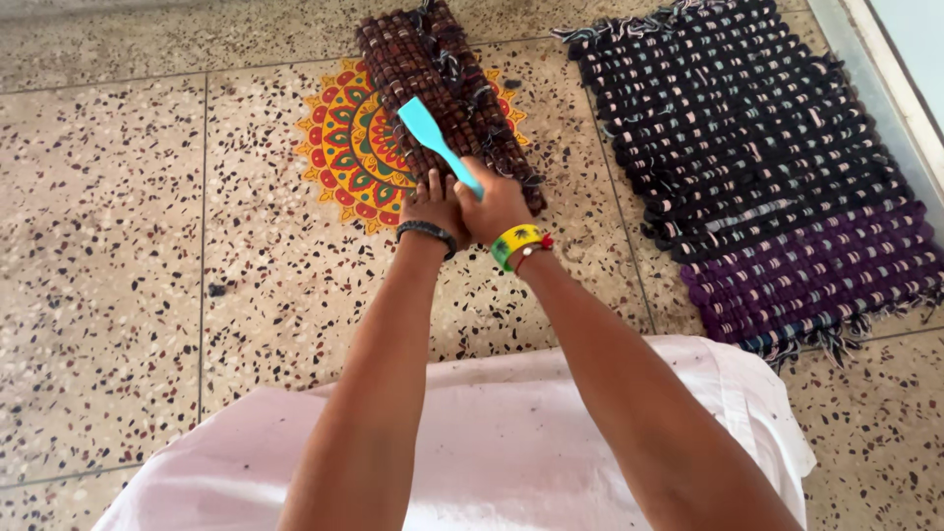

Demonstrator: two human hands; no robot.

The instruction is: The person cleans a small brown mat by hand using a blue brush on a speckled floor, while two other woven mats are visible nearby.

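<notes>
My right hand (pixel 495 206) is closed around a turquoise brush handle (pixel 433 141) over the brown mat (pixel 433 69); my left hand (pixel 433 205) grips the mat's near edge, on the floor (pixel 118 246)

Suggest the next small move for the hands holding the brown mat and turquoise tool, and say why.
Probably sweep the turquoise spatula-like tool along the folded brown woven mat. The right hand grips its handle with the blade lying on the weave, while the left hand steadies the mat's near end.
</notes>
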